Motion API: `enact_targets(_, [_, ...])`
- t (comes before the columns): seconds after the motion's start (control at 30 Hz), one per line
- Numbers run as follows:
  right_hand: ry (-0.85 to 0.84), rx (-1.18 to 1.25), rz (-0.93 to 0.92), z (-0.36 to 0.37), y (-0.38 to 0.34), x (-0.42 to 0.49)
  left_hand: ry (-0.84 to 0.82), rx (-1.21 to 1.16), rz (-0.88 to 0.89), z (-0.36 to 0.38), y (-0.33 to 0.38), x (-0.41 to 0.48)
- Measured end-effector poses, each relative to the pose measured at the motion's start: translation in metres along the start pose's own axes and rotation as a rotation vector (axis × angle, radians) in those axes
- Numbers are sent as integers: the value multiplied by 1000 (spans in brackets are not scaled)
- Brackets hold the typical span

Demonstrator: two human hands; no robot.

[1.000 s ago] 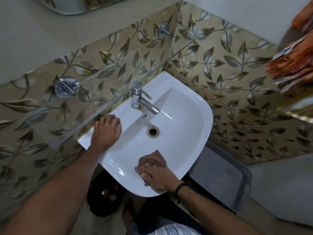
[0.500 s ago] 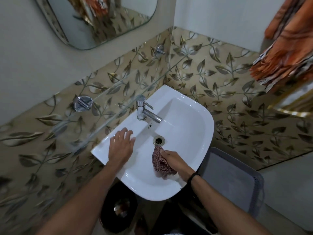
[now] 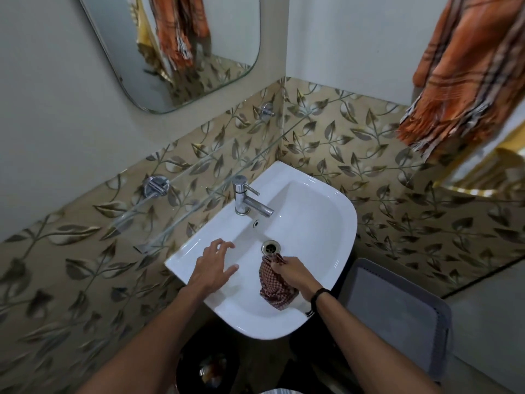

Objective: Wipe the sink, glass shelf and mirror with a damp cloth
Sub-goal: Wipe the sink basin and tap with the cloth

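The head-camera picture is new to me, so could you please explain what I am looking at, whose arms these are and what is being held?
No machine is involved. The view comes from a wide-angle camera worn on a person's head, looking down, so the two bare arms entering from below are that person's own. The wide lens bends straight edges.

They stand over a white sink with a chrome tap and a drain. The right hand grips a bunched red checked cloth inside the basin, just in front of the drain. The left hand holds nothing; it is spread over the sink's left rim.

Above the sink a clear glass shelf runs along the leaf-patterned tiles, and a mirror hangs higher up. An orange towel hangs at the upper right. A grey mat lies on the floor.
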State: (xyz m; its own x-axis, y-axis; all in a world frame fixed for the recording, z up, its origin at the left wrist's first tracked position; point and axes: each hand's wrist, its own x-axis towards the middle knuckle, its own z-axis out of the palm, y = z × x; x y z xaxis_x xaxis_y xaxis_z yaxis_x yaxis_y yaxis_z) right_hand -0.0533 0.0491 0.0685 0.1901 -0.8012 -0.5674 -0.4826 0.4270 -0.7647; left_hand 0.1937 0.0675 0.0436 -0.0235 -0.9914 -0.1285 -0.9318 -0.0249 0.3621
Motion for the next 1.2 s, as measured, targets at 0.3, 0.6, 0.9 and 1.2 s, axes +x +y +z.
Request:
enact_targets(0.3, [-200,-259,-218,-14,-44,-2,-157,-615,125,-15,44,19])
enact_targets(0.6, [-215,-19,-233,-30,-45,-5,-70,-741,70,-38,54,19])
enact_targets(0.9, [86,-356,-521,-23,-69,-17,-386,-912,67,-54,61,1])
enact_targets(1.2, [18,-118,-610,-38,-85,-23,-14,-764,71,-45,75,2])
